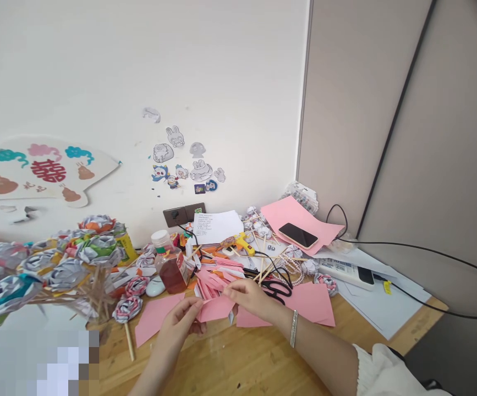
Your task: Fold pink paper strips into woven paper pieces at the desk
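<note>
Between my two hands is a small piece of pink paper (217, 309), held up just above the table's near part. My left hand (186, 318) pinches its left edge, with thumb and fingers closed. At the upper right corner, my right hand (248, 297) grips the same paper; a silver bracelet (294, 329) circles that wrist. Behind the hands lies a heap of pink paper strips (213, 280). Larger pink sheets lie on both sides, one at the left (158, 319) and others at the right (312, 305). Black-handled scissors (277, 290) rest beyond my right wrist.
Rolled paper flowers (69, 272) crowd the left side. A bottle of reddish liquid (172, 264) stands behind my left hand. Farther back are a yellow glue gun (244, 245), wooden sticks and a phone (298, 235) on pink paper. A power strip (347, 273) with black cables lies right.
</note>
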{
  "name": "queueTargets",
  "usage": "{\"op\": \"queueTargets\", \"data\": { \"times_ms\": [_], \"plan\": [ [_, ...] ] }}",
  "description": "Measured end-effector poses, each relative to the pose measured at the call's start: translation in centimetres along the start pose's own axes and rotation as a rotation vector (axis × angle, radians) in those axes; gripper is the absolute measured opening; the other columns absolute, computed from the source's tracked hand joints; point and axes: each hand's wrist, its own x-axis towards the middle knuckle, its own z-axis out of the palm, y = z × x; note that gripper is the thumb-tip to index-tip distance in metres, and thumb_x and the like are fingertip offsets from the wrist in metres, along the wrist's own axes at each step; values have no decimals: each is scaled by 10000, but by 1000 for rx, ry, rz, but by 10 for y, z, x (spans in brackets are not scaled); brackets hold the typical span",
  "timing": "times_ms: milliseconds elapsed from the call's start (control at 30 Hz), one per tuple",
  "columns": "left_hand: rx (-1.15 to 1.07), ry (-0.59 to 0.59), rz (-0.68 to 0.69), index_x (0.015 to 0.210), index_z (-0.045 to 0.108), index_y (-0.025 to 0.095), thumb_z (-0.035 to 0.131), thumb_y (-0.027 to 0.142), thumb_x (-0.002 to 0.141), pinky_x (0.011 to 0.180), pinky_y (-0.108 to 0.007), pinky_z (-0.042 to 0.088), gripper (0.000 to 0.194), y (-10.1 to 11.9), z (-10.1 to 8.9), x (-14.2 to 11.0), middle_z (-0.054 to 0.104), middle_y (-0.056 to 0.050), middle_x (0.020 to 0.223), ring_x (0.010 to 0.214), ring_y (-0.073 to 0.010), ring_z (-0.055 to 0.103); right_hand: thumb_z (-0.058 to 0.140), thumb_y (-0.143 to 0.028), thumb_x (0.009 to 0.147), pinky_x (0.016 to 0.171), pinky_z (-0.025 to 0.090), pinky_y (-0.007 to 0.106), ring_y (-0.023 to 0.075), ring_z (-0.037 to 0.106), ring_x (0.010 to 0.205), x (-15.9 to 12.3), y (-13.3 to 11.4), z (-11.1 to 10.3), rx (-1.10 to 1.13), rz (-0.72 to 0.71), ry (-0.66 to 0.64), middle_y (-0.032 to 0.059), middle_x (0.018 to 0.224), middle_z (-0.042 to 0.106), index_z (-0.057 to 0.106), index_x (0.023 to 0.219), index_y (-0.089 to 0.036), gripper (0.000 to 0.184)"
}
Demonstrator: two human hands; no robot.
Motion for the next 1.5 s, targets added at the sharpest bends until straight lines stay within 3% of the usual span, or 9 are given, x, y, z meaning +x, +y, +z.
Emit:
{"op": "queueTargets", "data": {
  "times_ms": [333,600,833,967,1500],
  "plan": [
    [133,8,14,648,583,157,599,423,620,435,-220,416,269,5,1,-4,590,24,422,425,-130,546,580,-440,670,591,414,236,108,511,603,3,3,-1,122,156,-81,14,675,554,614,771,-110,347],
    [169,23,3,636,576,168,600,423,608,445,-222,426,258,6,3,-4,579,34,429,428,-131,542,577,-405,687,570,407,227,102,509,582,3,4,0,81,114,-65,8,640,554,613,754,-113,302],
    [374,49,95,642,636,163,617,403,583,440,-221,401,247,11,9,-9,538,46,467,432,-127,497,569,-365,697,551,393,209,104,509,591,3,7,3,-17,109,-46,9,654,580,633,744,-129,248],
    [429,3,102,655,657,161,604,387,610,441,-213,368,237,7,11,-9,522,53,440,420,-123,486,567,-351,704,592,397,216,120,525,654,2,11,7,-72,69,-95,16,711,606,646,769,-148,227],
    [291,-57,-83,735,658,142,601,461,602,479,-235,429,350,1,10,-7,621,17,425,460,-170,592,623,-395,639,540,386,215,109,500,586,4,13,10,-48,109,-45,18,653,590,647,736,-137,277]
  ]
}}
